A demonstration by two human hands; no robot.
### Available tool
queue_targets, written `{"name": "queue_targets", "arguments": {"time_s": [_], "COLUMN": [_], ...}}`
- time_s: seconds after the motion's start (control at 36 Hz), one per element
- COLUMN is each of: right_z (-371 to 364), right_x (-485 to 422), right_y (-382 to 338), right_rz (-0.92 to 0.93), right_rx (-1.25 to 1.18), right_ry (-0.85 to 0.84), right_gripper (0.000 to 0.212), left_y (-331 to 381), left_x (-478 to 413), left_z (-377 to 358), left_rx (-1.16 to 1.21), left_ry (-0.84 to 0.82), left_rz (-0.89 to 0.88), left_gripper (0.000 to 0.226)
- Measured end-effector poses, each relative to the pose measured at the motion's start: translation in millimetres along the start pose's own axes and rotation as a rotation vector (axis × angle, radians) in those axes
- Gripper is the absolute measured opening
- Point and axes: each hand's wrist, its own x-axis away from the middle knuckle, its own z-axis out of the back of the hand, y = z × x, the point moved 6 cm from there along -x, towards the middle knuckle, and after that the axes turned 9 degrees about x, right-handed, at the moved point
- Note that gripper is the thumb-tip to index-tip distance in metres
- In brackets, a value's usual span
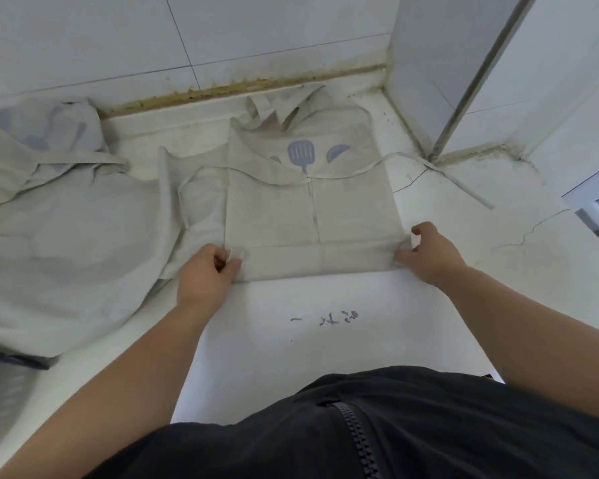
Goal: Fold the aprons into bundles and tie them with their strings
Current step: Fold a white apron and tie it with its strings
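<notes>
A beige apron (312,209) with a grey spatula print lies flat on the white counter (291,340), folded into a rectangle. Its near edge is turned up into a narrow band. My left hand (204,274) pinches the band's left corner. My right hand (429,250) pinches the right corner. One thin apron string (440,171) trails across the bib and off to the right. A second strip (166,188) lies along the left side.
Another beige apron (56,236) lies crumpled over the counter's left part. A tiled wall (187,46) stands behind, with a stained joint along its base. A white cabinet side (464,81) rises at the right. Dark marks (325,318) show on the counter in front of me.
</notes>
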Motion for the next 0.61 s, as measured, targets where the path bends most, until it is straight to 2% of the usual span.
{"name": "queue_targets", "arguments": {"time_s": [0.08,0.14,0.19,0.22,0.31,0.42,0.47,0.5,0.56,0.61], "right_z": [5,6,-3,-8,-18,-24,-19,-16,-13,-10], "right_x": [6,12,14,14,14,14,13,13,13,14], "right_y": [-15,-26,-28,-26,-17,-12,-14,-15,-19,-23], "right_rz": [0.115,0.259,0.396,0.436,0.463,0.468,0.474,0.483,0.506,0.520], "right_rx": [0.250,0.433,0.582,0.617,0.633,0.645,0.626,0.632,0.669,0.680], "right_ry": [0.138,0.218,0.182,0.148,0.059,-0.031,0.009,0.040,0.078,0.101], "right_gripper": [0.053,0.050,0.048,0.047,0.045,0.072,0.067,0.061,0.051,0.044], "left_y": [4,15,20,20,14,22,26,27,24,21], "left_x": [5,8,10,10,11,11,9,8,9,9], "left_z": [3,1,-4,-8,-9,-14,-14,-14,-13,-14], "left_rx": [-0.070,-0.197,-0.284,-0.345,-0.527,-0.650,-0.705,-0.686,-0.644,-0.675], "left_ry": [0.078,0.057,0.018,-0.004,-0.033,-0.105,-0.155,-0.208,-0.326,-0.389], "left_rz": [-0.133,-0.368,-0.590,-0.647,-0.568,-0.675,-0.687,-0.649,-0.504,-0.455], "left_gripper": [0.020,0.019,0.026,0.030,0.034,0.043,0.033,0.036,0.081,0.101]}}
